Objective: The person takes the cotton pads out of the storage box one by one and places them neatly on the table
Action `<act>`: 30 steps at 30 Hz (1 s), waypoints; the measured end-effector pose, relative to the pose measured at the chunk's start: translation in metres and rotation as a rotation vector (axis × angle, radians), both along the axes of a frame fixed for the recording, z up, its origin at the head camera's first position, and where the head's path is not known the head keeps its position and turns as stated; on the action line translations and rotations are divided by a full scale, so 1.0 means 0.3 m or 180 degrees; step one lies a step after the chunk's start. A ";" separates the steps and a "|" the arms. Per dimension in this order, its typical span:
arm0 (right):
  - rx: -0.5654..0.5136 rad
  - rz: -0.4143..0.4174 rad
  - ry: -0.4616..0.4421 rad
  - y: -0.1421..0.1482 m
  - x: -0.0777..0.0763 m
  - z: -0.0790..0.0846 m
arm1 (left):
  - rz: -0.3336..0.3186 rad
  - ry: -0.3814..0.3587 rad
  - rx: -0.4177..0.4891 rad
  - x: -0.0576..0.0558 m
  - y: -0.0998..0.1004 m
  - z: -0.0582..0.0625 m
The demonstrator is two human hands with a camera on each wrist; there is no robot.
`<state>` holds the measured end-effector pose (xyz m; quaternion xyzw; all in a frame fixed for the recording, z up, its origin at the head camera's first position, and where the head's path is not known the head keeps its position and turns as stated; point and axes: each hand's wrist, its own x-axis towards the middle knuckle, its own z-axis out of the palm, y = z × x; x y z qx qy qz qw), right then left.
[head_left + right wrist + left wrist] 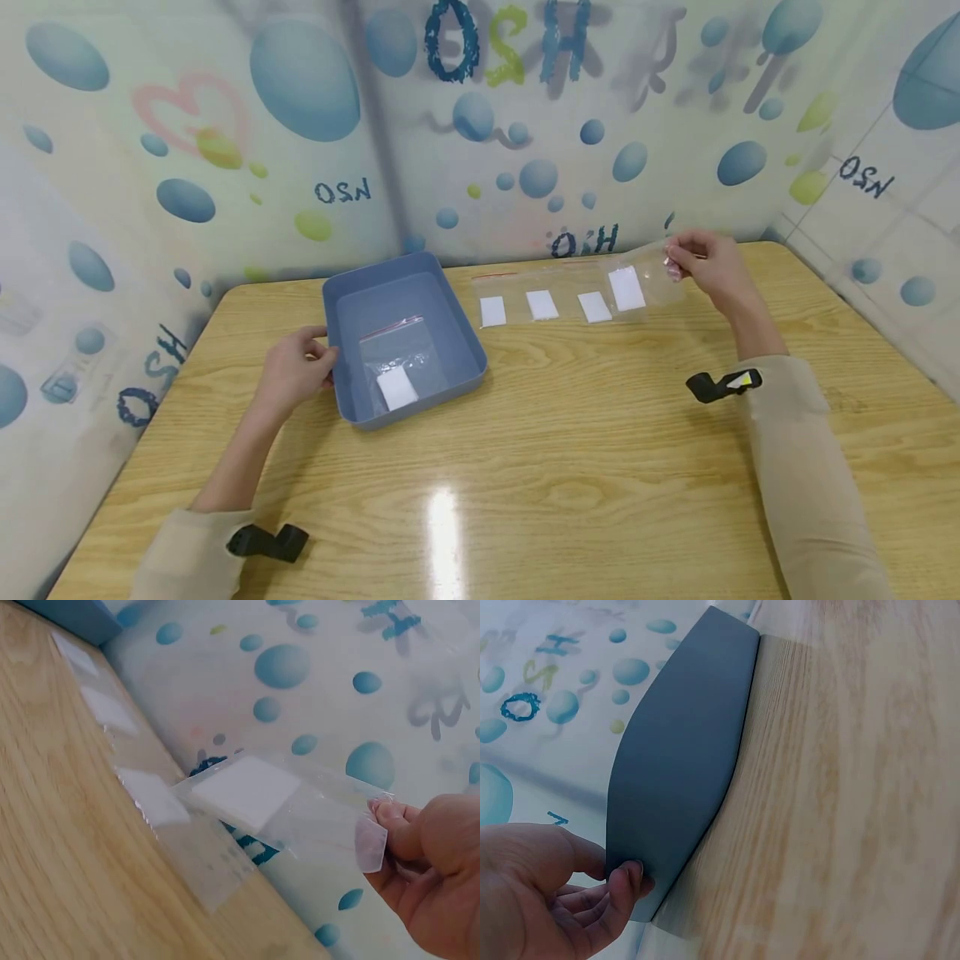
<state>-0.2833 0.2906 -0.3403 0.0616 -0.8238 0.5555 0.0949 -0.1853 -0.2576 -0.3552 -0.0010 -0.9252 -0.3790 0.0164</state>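
Three sides of bubble-printed wall covering (300,192) close in the work area. Against them, a wood-grain bench (585,467); its back edge runs close behind everything set out, so most room to move lies on the near side.

Blue-grey tray (393,292): on the bench, left of centre, turned slightly, far rim near the wall. Its right wall sits just beside the row's leftmost bag, leaving little gap there.

Left hand (296,367): fingers bent, gripping the tray's left wall at the rim. Right hand (708,262): fingertips closed narrowly on the right end of a clear bag (289,817), which is held up at a slant beyond the row. Whether its low end touches the neighbouring bag, I cannot tell.

Three flat bags (517,292) lie in a line along the back edge, between tray and right hand. One zip bag (408,342) lies inside the tray, red-striped top toward the wall.

Smallest: one white pad (627,288) in the held bag, a similar white piece in each other bag.

Judgement: step in hand looks like picking up the row's right-end bag while steadying the tray. Moving it trayward would call for height above the row and the rim, without dragging the neighbours.
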 end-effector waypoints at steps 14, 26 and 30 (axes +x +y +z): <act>0.0253 -0.0053 -0.0280 0.084 0.011 -0.060 | -0.0014 0.0020 0.0005 -0.001 -0.007 -0.005; 0.0011 -0.0095 -0.0543 0.111 0.029 -0.068 | -0.0053 0.0044 -0.0005 -0.001 -0.017 -0.008; -0.0039 -0.0197 -0.0604 0.117 0.036 -0.072 | -0.0064 0.0040 -0.0007 -0.001 -0.021 -0.010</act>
